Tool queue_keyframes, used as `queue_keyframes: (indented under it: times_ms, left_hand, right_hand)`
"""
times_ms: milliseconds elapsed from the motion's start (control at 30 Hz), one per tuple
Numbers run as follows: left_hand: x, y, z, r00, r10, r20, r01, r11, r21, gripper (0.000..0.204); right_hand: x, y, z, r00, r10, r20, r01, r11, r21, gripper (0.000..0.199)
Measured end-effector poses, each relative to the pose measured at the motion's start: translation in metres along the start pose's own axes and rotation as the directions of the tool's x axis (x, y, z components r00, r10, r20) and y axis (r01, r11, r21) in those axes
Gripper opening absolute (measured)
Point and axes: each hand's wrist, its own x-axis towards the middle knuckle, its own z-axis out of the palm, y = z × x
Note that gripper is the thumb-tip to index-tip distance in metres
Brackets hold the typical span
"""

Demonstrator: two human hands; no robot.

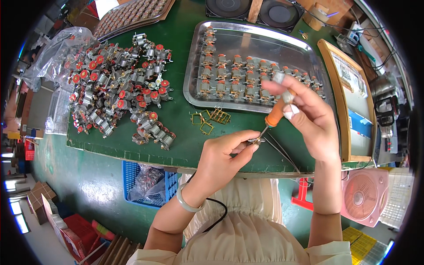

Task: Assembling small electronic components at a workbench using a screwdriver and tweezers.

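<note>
My left hand (225, 157) pinches a small metal part (255, 141) at the table's front edge. Most of that part is hidden by the fingertips. An orange-handled screwdriver (275, 115) points down at it, the tip of its shaft meeting or nearly meeting the part. Around the upper handle my right hand (316, 119) is closed, with white wrapping on some fingertips and some fingers smeared by motion. Beside the hands lie metal tweezers (282, 152). Several brass-coloured wire frames (206, 127) rest a little left of them.
A large heap of small motor-like parts with red discs (119, 84) covers the table's left. Behind my hands stands a metal tray (260, 35) with rows of such parts. A wooden-framed board (346, 106) is at right. Below are a blue crate (132, 170) and a pink fan (362, 194).
</note>
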Motion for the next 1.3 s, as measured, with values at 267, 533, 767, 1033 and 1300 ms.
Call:
queue_keyframes:
  times_ms: [267,533,767,1033,1300]
  left_hand:
    - [0.000,0.001,0.000,1.000,0.017,-0.016,-0.016,1.000,0.018,0.023]
    - [0.002,0.004,-0.001,1.000,-0.003,0.012,0.003,1.000,0.021,0.025]
    - [0.000,0.005,0.000,1.000,0.001,0.016,-0.001,1.000,0.023,0.024]
    - [0.006,0.016,-0.001,0.995,-0.093,0.030,0.095,0.841,-0.533,0.027]
    - [0.008,0.023,-0.001,0.960,-0.208,0.187,0.280,0.729,-0.625,0.028]
  right_hand:
    - [-0.001,-0.005,0.000,0.972,-0.232,0.035,0.208,0.782,-0.588,0.034]
    - [0.012,-0.008,-0.011,0.992,0.092,0.090,-0.049,0.917,-0.396,0.030]
    - [-0.005,-0.004,-0.004,0.993,0.094,-0.071,-0.101,0.990,-0.097,0.027]
    - [-0.059,-0.001,0.002,0.887,0.462,-0.004,-0.428,0.824,0.371,0.025]
    - [-0.053,0.009,0.014,0.918,0.393,-0.058,-0.303,0.787,0.538,0.022]
